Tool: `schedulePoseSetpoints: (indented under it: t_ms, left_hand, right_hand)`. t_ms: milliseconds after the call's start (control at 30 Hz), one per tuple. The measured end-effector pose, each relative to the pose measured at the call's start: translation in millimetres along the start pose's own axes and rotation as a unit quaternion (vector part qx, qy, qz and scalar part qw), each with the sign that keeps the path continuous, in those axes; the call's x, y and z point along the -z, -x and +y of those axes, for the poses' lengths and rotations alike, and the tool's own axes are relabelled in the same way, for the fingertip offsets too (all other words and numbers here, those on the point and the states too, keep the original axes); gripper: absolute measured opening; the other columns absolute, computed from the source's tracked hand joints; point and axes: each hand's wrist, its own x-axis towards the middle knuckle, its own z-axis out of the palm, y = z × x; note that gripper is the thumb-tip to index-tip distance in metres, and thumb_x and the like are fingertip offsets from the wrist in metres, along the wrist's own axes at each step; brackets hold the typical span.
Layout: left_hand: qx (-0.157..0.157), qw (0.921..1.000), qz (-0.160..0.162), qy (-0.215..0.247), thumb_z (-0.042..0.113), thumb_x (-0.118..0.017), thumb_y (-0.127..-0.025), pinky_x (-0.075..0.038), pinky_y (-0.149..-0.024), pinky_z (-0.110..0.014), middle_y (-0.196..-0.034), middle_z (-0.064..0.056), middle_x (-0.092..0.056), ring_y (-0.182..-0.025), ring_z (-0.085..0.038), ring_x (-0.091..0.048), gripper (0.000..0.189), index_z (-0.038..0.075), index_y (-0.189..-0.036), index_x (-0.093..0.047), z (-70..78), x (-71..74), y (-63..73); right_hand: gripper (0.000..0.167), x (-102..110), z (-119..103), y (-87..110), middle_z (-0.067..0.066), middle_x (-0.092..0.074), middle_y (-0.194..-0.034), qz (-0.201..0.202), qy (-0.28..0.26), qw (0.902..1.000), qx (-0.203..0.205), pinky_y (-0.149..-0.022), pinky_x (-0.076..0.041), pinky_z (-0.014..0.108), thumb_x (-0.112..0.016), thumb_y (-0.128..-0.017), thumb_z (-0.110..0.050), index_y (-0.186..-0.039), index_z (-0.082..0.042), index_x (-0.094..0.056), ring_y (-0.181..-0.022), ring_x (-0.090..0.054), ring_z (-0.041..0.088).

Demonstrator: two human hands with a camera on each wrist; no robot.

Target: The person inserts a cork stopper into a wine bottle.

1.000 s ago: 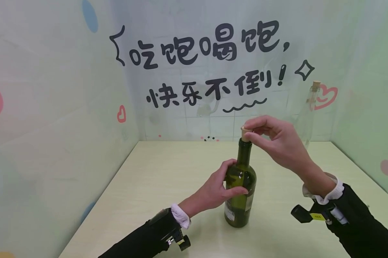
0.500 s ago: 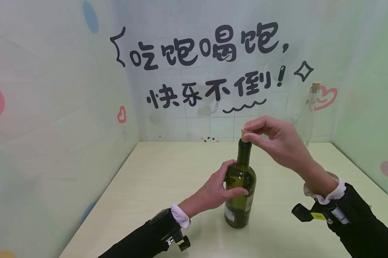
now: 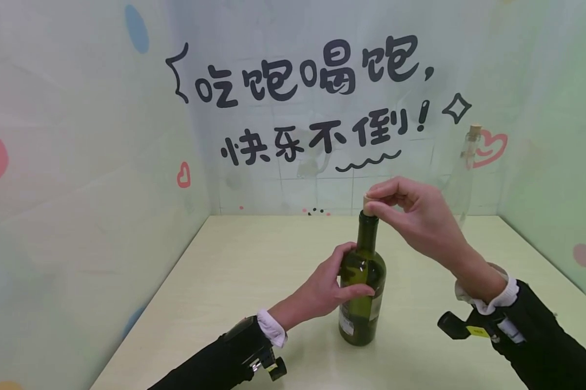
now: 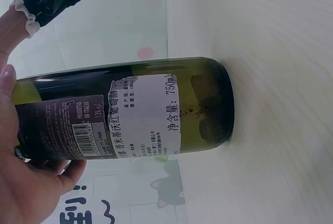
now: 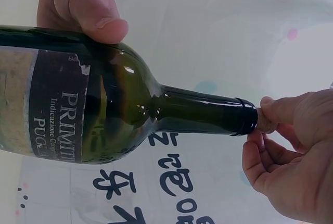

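Observation:
A green glass wine bottle stands upright on the pale table, its labels facing the wrist cameras. My left hand grips its body just below the shoulder, thumb across the near side; in the left wrist view that hand wraps the bottle's upper part. Above the mouth, my right hand pinches a cork between thumb and fingers. The right wrist view shows the cork at the bottle's mouth, its lower end hidden by the rim and partly covered by the fingers.
A clear glass bottle with a cork in its neck stands at the back right, partly behind the right hand. Printed walls enclose the pale wooden table at the left, back and right.
Both hands keep their hold on the bottle and cork. The whole head view has shifted very slightly; nothing else visibly differs.

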Motion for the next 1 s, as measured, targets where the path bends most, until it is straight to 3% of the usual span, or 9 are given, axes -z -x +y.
schedulePoseSetpoints:
  t_ms: [1000]
  left_hand:
    - [-0.002, 1.0, 0.003, -0.005, 0.022, -0.079, -0.094, -0.055, -0.093, -0.028, -0.127, 0.002, -0.06, -0.11, -0.009, -0.064, 0.073, 0.017, -0.151, -0.033, 2.7, 0.0, 0.0]
  right_hand:
    - [0.017, -6.5, -5.4, 2.7, 0.009, -0.074, -0.102, 0.024, 0.035, 0.9991, -0.002, -0.084, -0.054, 0.014, -0.075, -0.089, 0.01, -0.104, 0.003, -0.071, -0.093, -0.067, 0.007]
